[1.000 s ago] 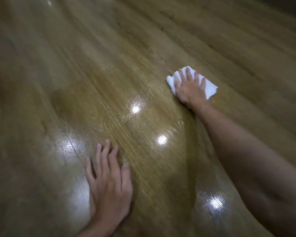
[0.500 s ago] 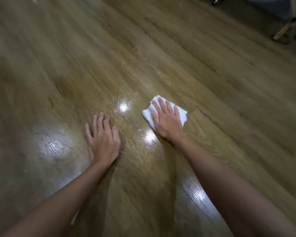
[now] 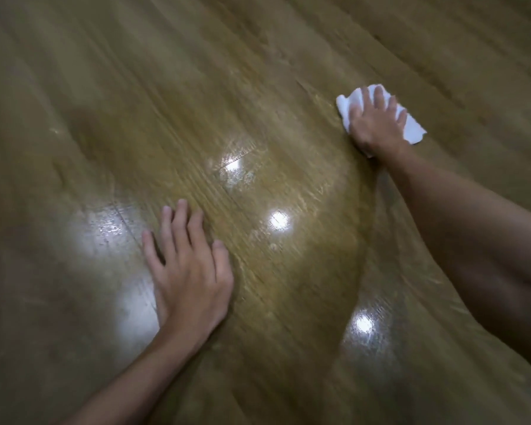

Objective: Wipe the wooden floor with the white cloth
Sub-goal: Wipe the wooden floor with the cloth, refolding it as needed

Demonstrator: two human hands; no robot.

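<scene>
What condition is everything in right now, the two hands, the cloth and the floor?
left hand: flat on the floor, fingers straight, holding nothing.
right hand: pressing the cloth down, fingers spread.
white cloth: crumpled, pinned to the floor.
wooden floor: glossy, reflecting lights.

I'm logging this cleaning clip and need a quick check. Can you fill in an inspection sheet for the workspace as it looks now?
Surface: glossy wooden floor, planks running diagonally, bright light reflections near the middle.
Job's things: white cloth, crumpled, flat on the floor at upper right.
Clutter: nothing seen.
Hands: right hand presses on the cloth with fingers spread; left hand rests flat on bare floor, holding nothing.
Cables: nothing seen.
Surroundings: only floor in view; the picture is blurred.
</scene>
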